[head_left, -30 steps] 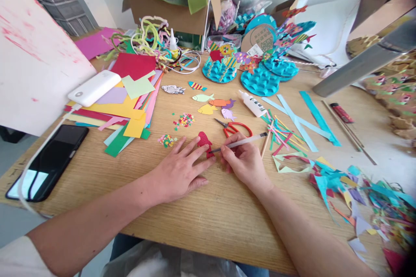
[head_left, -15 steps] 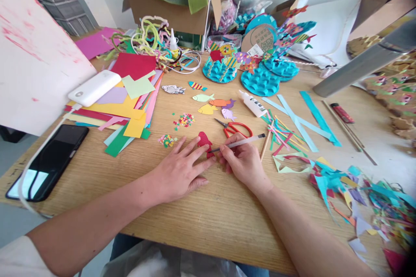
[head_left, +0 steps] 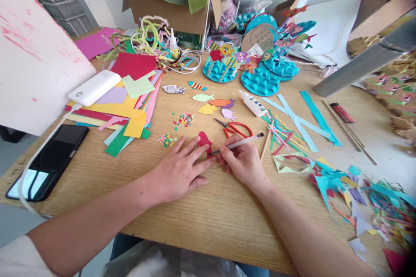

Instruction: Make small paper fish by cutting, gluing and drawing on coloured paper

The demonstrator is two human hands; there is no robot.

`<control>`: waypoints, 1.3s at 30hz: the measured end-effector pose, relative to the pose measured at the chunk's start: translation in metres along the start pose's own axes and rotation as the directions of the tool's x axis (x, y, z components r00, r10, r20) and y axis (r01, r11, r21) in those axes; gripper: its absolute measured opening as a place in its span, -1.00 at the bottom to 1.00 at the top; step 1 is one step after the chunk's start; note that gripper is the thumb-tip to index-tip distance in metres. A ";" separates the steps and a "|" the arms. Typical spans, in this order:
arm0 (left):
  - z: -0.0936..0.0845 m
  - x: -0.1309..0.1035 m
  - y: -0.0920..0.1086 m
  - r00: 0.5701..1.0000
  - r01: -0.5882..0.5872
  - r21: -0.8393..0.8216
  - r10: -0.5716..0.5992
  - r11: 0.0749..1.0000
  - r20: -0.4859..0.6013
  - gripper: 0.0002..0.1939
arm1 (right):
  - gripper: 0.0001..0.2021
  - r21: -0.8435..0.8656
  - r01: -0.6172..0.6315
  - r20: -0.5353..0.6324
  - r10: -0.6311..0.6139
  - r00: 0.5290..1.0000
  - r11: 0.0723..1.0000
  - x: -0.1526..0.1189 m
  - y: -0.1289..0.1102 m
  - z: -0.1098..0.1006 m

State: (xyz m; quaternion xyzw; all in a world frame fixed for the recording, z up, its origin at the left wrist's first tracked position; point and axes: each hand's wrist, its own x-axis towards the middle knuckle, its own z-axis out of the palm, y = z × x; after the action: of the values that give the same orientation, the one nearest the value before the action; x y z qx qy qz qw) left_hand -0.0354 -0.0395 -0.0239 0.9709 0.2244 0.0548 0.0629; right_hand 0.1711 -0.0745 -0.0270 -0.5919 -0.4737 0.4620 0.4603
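A red paper fish (head_left: 204, 139) lies on the wooden table, its lower part beside my fingers. My left hand (head_left: 182, 171) rests flat with its fingers spread, the fingertips touching the fish's left and lower edge. Between thumb and fingers, my right hand (head_left: 242, 160) grips a slim pen (head_left: 243, 141), whose dark tip meets the fish's tail end. Red-handled scissors (head_left: 238, 129) lie just above my right hand. Small paper dots (head_left: 167, 140) are heaped above my left fingers. Paper fish in several colours, among them a yellow one (head_left: 207, 109), lie farther back.
Coloured paper sheets (head_left: 134, 67), a white power bank (head_left: 95, 88) and a phone (head_left: 48, 160) are at the left. A glue bottle (head_left: 254, 104), paper strips (head_left: 297, 121) and scraps (head_left: 351, 194) lie right. Blue egg-tray discs (head_left: 260, 80) and a cardboard box (head_left: 162, 6) stand behind.
The pen in my right hand has tilted and shifted very slightly. My left hand and the fish have stayed in place.
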 end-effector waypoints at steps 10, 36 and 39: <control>-0.001 0.001 0.001 1.000 -0.003 0.006 0.003 1.000 -0.002 -0.44 | -0.76 -0.009 0.002 0.008 -0.002 1.000 1.000 0.001 -0.002 0.000; 0.000 0.000 0.001 1.000 0.002 -0.004 -0.002 1.000 0.007 -0.45 | -0.78 0.023 0.034 -0.013 -0.033 0.999 0.999 0.001 0.002 0.000; 0.000 0.000 0.001 1.000 0.001 -0.005 -0.001 1.000 0.005 -0.45 | -0.78 0.015 0.030 -0.009 -0.030 1.000 0.999 0.001 0.003 0.000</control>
State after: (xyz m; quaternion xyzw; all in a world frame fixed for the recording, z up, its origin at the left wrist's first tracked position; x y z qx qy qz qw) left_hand -0.0349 -0.0404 -0.0236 0.9708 0.2246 0.0529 0.0659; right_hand 0.1712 -0.0740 -0.0296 -0.5833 -0.4770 0.4559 0.4736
